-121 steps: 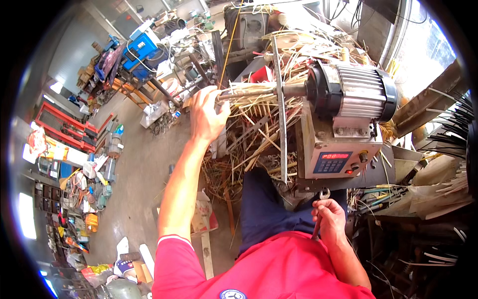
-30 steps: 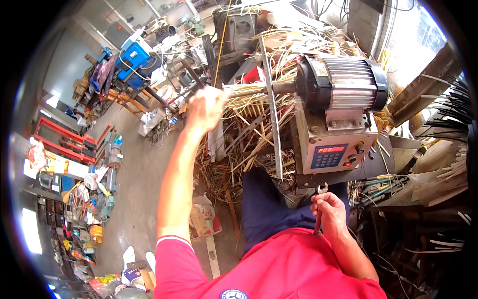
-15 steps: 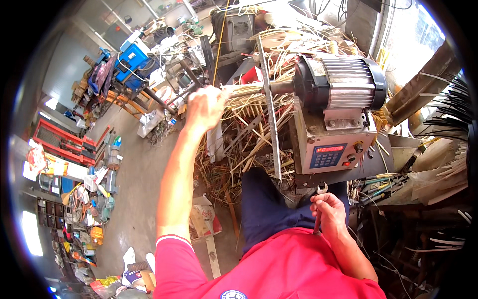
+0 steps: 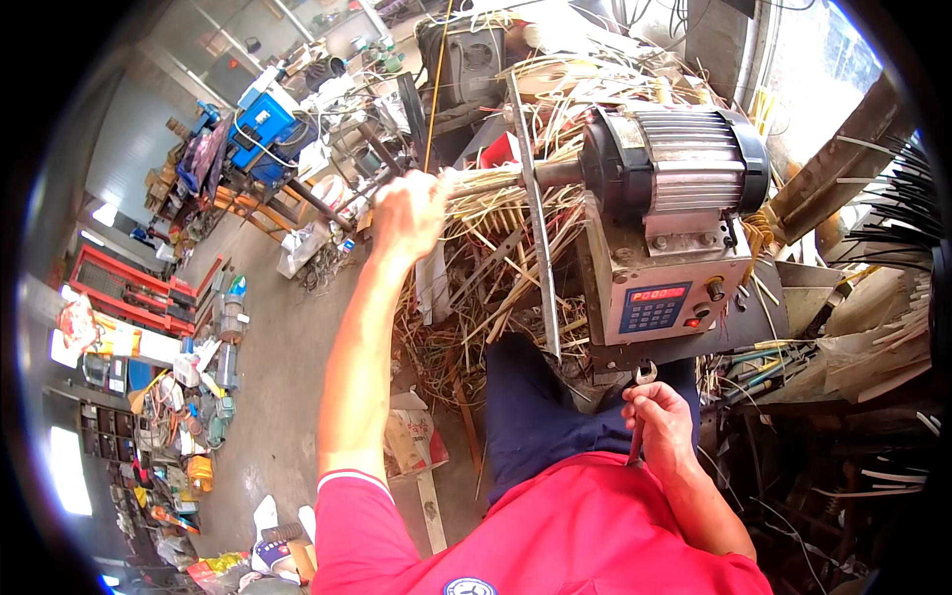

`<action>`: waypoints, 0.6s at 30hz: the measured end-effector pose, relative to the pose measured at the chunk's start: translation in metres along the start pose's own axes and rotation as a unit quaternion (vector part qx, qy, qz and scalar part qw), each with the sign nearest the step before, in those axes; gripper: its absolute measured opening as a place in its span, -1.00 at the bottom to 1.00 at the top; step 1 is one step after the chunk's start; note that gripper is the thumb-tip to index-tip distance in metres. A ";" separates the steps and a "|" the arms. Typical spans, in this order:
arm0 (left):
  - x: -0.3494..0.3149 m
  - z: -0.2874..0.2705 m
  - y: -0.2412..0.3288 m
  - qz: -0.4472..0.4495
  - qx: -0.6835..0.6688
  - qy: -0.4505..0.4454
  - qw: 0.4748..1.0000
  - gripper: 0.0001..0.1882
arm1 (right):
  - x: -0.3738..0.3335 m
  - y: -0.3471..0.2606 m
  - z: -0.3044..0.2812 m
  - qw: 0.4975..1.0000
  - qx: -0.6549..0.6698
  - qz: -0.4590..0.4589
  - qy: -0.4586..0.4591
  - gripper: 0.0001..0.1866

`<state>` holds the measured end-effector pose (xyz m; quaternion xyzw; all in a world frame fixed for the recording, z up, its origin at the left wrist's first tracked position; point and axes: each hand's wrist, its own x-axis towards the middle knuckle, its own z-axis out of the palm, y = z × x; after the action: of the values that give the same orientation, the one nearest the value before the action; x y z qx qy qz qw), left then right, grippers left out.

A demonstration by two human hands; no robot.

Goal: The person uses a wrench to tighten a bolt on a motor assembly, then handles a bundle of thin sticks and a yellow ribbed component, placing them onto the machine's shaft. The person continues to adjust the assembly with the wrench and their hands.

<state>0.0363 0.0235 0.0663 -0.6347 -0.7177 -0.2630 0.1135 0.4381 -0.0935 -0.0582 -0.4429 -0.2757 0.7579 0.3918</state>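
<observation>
The left hand (image 4: 409, 213) is curled, knuckles up, at the free end of a shaft (image 4: 565, 174); whether it grips the shaft cannot be told. The right hand (image 4: 661, 421) grasps a grey metal wrench (image 4: 643, 381) near the person's lap, its forked head pointing up and its handle running down to the red shirt (image 4: 555, 526). The shaft is dull grey-brown and round, lying roughly level out of a finned silver motor (image 4: 694, 164) with black end caps. A long flat metal bar (image 4: 540, 258) crosses it. The motor sits on a pale metal control box (image 4: 666, 296) with a blue keypad and a lit red display. Pale strips (image 4: 496, 288) tangle behind and below the shaft. Four seconds ago the left hand's fingers were straighter, with the thumb apart; the right hand's hold on the wrench looks unchanged.
</observation>
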 end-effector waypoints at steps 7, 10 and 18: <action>0.002 -0.001 0.004 0.005 -0.068 0.082 0.994 -0.44 | -0.001 0.002 -0.004 1.000 -0.004 0.011 -0.004 -0.94; -0.004 -0.005 0.014 -0.043 -0.023 -0.036 0.998 -0.43 | 0.001 0.002 0.000 1.000 0.005 0.000 0.013 -0.94; -0.003 -0.004 0.006 -0.079 0.002 -0.061 0.995 -0.36 | -0.002 0.002 -0.001 1.000 -0.008 0.018 0.006 -0.94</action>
<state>0.0422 0.0189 0.0699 -0.5906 -0.7718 -0.2303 0.0497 0.4390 -0.0959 -0.0593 -0.4556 -0.2713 0.7596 0.3766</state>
